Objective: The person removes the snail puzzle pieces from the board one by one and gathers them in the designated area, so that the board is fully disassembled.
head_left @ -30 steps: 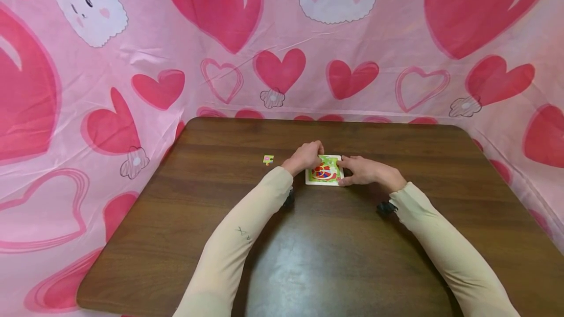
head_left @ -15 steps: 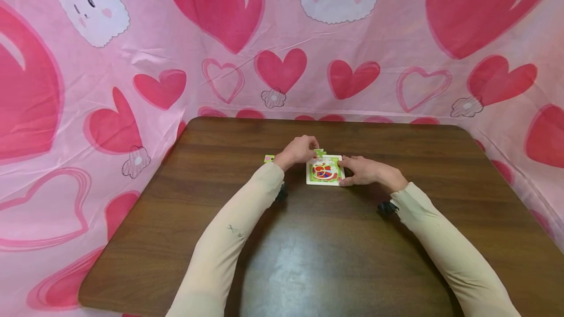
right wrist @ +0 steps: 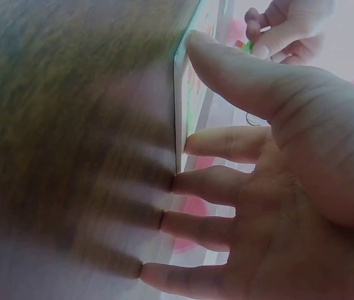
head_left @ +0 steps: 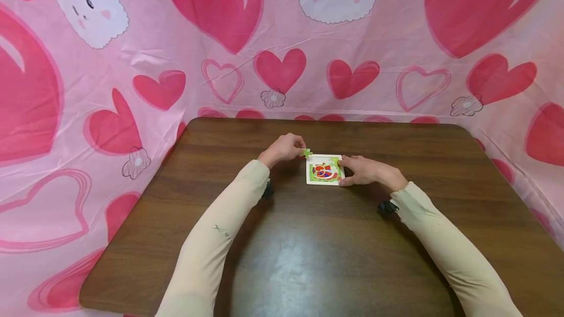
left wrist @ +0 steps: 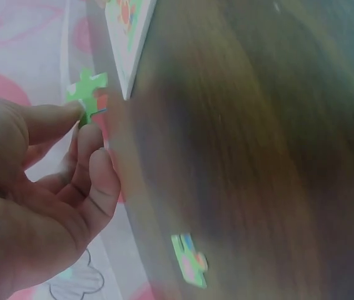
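Note:
Between the thumb and fingers of my left hand [head_left: 282,148] a small green jigsaw piece [left wrist: 88,94] is pinched, raised just off the upper left corner of a square puzzle board [head_left: 325,183]. The board has a white rim and a colourful picture; a pale bare patch shows at its upper left. My right hand [head_left: 364,169] rests at the board's right side. In the right wrist view its thumb and forefinger touch the board, and the other straight fingertips touch the table. A second jigsaw piece [left wrist: 189,262] lies on the table; in the head view the left hand and forearm hide it.
The brown wooden table [head_left: 374,263] has rounded corners. A pink cloth [head_left: 383,38] with hearts and rabbit faces hangs behind it and along both sides. Black wrist cameras sit under both cuffs.
My left hand has lifted the green jigsaw piece off the board's upper left and drawn it to the left, now covering the loose piece. The right hand stays at the board.

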Demonstrator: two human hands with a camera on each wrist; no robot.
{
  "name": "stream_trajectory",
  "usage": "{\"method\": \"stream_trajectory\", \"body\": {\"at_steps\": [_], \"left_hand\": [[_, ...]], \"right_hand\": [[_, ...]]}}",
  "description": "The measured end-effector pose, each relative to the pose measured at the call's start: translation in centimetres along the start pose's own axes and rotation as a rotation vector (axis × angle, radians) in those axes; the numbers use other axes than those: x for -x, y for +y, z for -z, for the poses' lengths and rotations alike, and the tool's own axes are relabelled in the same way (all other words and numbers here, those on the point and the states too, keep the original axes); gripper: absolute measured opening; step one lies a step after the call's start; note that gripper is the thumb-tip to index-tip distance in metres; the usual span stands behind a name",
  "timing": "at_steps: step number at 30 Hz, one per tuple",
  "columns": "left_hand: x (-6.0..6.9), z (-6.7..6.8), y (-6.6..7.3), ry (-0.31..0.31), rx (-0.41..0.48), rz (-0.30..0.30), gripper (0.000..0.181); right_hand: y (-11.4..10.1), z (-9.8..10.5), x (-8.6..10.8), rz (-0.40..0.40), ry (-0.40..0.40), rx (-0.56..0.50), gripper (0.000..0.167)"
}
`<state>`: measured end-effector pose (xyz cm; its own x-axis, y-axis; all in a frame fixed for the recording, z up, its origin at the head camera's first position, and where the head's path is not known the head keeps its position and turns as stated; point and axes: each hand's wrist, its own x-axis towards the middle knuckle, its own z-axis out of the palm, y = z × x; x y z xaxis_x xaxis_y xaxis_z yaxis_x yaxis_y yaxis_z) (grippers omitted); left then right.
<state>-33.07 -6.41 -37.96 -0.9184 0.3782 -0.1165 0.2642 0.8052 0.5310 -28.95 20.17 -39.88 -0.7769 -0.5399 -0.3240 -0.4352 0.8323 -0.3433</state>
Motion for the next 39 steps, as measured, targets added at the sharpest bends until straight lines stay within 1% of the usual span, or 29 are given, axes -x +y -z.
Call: {"method": "stream_trajectory", "body": {"at_steps": [5, 11, 16, 19, 25, 28, 33, 35, 39], "left_hand": [[0.1, 1.0, -0.8, -0.041, -0.017, -0.007, 0.013], [0.4, 2.4, -1.9, -0.082, 0.027, 0.026, 0.012], [0.4, 3.0, -2.8, -0.123, 0.043, 0.061, 0.013], [0.4, 3.1, -3.2, -0.136, 0.045, 0.079, 0.013], [0.3, 2.7, -3.8, -0.169, 0.061, 0.119, 0.012], [0.2, 2.5, -4.0, -0.172, 0.069, 0.130, 0.012], [0.1, 2.3, -4.6, -0.160, 0.075, 0.136, 0.010], [0.1, 2.2, -4.8, -0.157, 0.077, 0.134, 0.010], [0.4, 2.2, -5.0, -0.139, 0.048, 0.108, 0.011]], "right_hand": [[0.1, -0.1, 0.0, 0.000, 0.004, 0.003, 0.076], [0.2, -0.1, -0.1, 0.011, 0.014, 0.001, 0.077], [0.2, 0.1, -0.2, -0.004, 0.007, -0.010, 0.078], [0.2, 0.1, -0.2, -0.004, 0.007, -0.007, 0.078], [0.3, -0.2, -0.3, 0.009, 0.012, 0.002, 0.077], [0.2, -0.2, -0.2, 0.008, 0.011, 0.000, 0.077], [0.2, -0.1, 0.0, 0.000, 0.008, -0.010, 0.077], [0.2, -0.1, 0.0, 0.010, 0.013, -0.001, 0.077], [0.2, -0.2, -0.1, 0.023, 0.025, -0.005, 0.077]]}}
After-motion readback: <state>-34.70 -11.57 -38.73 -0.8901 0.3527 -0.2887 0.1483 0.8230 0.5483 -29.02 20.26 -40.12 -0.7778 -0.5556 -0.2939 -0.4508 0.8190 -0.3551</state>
